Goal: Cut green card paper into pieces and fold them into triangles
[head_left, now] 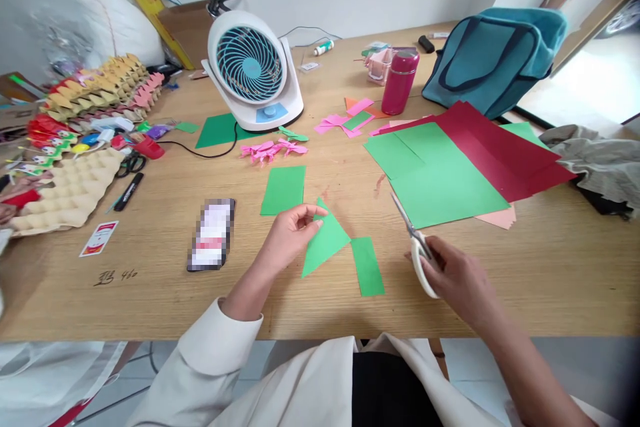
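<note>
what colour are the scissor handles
White: the scissor handles show best in the head view, the only one.

Left hand [287,240] has a bright green paper triangle [327,239] pinched over the light wood tabletop [165,307], and the right hand [463,280] has got white-handled metal scissors [415,234], tips pointing away. A small green paper rectangle [368,267] lies just beside the triangle, and further back there's a round white fan [250,67] plus a shiny magenta flask [400,83].
</note>
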A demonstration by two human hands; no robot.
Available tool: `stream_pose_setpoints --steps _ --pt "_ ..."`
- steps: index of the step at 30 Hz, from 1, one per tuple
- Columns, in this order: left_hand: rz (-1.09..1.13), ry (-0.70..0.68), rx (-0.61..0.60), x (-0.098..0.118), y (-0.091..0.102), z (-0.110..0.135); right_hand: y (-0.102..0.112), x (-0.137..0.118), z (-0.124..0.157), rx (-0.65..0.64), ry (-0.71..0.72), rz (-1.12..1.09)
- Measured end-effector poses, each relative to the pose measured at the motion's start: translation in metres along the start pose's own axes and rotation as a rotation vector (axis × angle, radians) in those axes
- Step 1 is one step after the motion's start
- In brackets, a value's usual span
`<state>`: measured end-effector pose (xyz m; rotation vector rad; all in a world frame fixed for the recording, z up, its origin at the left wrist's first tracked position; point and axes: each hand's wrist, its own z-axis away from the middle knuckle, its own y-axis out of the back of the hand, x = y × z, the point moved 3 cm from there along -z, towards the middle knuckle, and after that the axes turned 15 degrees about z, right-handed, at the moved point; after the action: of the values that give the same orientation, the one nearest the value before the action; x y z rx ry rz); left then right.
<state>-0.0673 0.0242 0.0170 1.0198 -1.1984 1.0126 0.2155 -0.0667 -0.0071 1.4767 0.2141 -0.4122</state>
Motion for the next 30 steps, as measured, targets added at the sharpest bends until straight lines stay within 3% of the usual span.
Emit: stream_pose_setpoints --steps 3,8,12,15,20,24,30 --pt "-0.04 -0.029 0.012 -0.003 0.008 -0.018 0.016 0.036 -0.021 0.081 -0.046 0.303" --pt "-0.121 -0.092 0.083 -0.002 0.01 -0.07 0.038 0.083 -0.059 0.189 -0.126 0.57" --pt "-0.244 -0.123 0.158 -0.005 0.008 -0.116 0.04 0.101 -0.075 0.209 -0.174 0.64" --pt "-0.347 -0.2 0.196 -0.008 0.006 -0.131 0.038 0.108 -0.08 0.232 -0.183 0.616" --pt "-0.607 -0.358 0.098 -0.018 0.0 -0.111 0.041 0.112 -0.085 0.225 -0.221 0.613" --pt "-0.722 -0.381 0.005 -0.029 -0.01 -0.085 0.044 0.109 -0.087 0.248 -0.248 0.632" --pt "-0.784 -0.379 0.002 -0.038 -0.022 -0.07 0.043 0.115 -0.089 0.289 -0.244 0.62"
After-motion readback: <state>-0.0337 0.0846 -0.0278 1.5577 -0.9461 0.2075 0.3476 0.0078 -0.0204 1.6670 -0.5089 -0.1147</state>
